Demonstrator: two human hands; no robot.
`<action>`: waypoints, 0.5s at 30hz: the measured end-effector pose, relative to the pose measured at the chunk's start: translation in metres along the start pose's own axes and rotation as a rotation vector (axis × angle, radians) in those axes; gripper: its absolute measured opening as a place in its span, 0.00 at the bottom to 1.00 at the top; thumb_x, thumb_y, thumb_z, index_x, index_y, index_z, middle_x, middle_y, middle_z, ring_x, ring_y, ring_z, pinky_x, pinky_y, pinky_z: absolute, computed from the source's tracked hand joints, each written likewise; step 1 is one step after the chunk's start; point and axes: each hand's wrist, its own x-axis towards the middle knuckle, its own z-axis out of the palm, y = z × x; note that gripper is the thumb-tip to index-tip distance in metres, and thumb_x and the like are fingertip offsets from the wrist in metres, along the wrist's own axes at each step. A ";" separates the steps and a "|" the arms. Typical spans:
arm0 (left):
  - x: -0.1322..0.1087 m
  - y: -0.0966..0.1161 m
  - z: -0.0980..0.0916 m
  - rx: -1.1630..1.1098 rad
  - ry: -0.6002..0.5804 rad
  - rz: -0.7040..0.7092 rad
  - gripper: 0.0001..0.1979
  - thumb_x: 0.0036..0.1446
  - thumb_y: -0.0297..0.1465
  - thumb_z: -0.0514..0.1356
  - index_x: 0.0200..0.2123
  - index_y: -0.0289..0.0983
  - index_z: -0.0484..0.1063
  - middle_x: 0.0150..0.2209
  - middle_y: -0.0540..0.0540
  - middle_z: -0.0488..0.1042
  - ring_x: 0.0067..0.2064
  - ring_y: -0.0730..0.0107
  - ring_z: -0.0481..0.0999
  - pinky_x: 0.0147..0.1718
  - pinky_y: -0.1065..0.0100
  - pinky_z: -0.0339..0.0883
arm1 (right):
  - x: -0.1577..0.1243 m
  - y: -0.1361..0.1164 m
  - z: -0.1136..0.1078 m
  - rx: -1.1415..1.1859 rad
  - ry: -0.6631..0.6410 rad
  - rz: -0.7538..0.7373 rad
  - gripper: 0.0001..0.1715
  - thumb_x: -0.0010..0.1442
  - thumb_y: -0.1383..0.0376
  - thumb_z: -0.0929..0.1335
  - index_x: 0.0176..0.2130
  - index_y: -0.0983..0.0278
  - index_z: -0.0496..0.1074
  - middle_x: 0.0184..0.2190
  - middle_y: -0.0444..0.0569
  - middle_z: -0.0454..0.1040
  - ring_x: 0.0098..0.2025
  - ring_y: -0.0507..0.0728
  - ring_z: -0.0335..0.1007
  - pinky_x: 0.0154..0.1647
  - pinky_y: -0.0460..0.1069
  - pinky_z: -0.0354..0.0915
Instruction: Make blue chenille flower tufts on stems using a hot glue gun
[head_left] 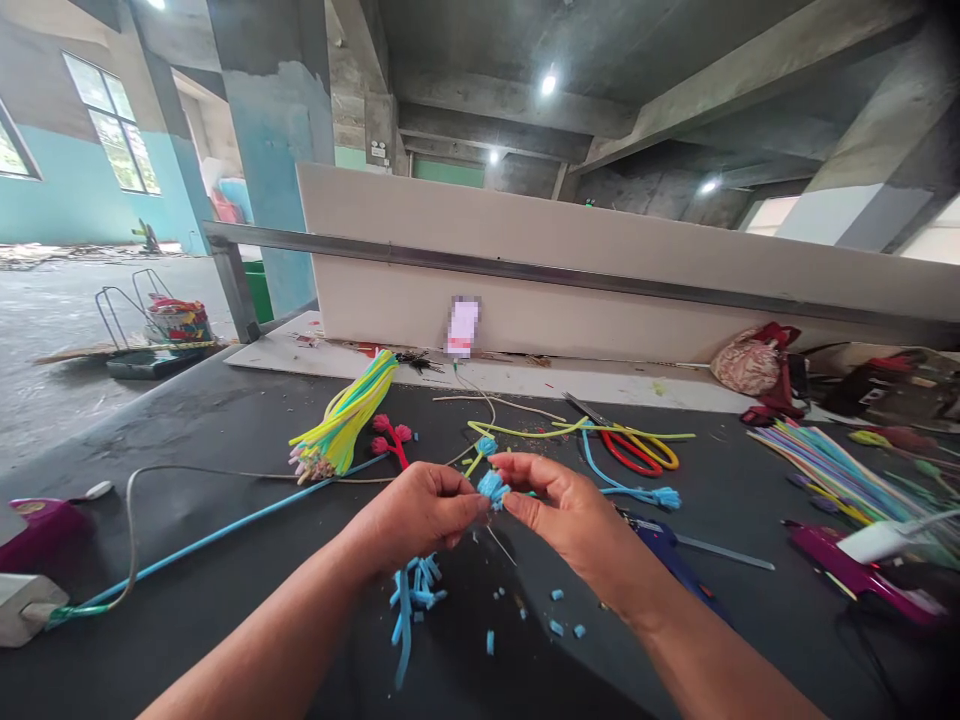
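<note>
A small blue fuzzy flower [493,488], apparently made of short pipe cleaner pieces, is between my hands above the black table. My left hand [424,512] pinches its left side between thumb and finger. My right hand [562,515] is closed around its right side, thumb below and fingers above. Just behind sits another blue bloom [487,446] on a yellow-green stem. A pile of cut blue pipe cleaner pieces [420,590] lies below my left hand. Loose blue bits [556,628] are scattered below my right hand. A blue flower on a stem [664,497] lies to the right.
Red-and-yellow-handled scissors [637,452] lie behind my right hand. Beside my right forearm is a dark blue glue gun [667,560]. A purple tool [870,575] and pipe cleaners [832,465] are farther right. Another pipe cleaner bundle [349,415] and red flowers [390,437] lie left.
</note>
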 end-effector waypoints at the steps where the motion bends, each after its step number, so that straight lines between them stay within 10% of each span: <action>1: 0.000 0.000 0.000 -0.008 0.001 -0.003 0.17 0.47 0.44 0.59 0.23 0.35 0.67 0.13 0.56 0.61 0.14 0.82 0.54 0.13 0.76 0.45 | 0.000 -0.001 0.000 -0.016 -0.004 0.011 0.16 0.55 0.62 0.68 0.45 0.60 0.72 0.40 0.47 0.76 0.43 0.56 0.71 0.48 0.54 0.65; 15: 0.002 -0.005 0.002 0.038 0.006 0.037 0.16 0.48 0.42 0.59 0.23 0.34 0.68 0.14 0.55 0.61 0.16 0.81 0.55 0.14 0.76 0.46 | 0.006 -0.002 0.001 0.019 -0.006 0.029 0.05 0.54 0.64 0.68 0.34 0.62 0.72 0.30 0.43 0.73 0.33 0.53 0.69 0.38 0.49 0.65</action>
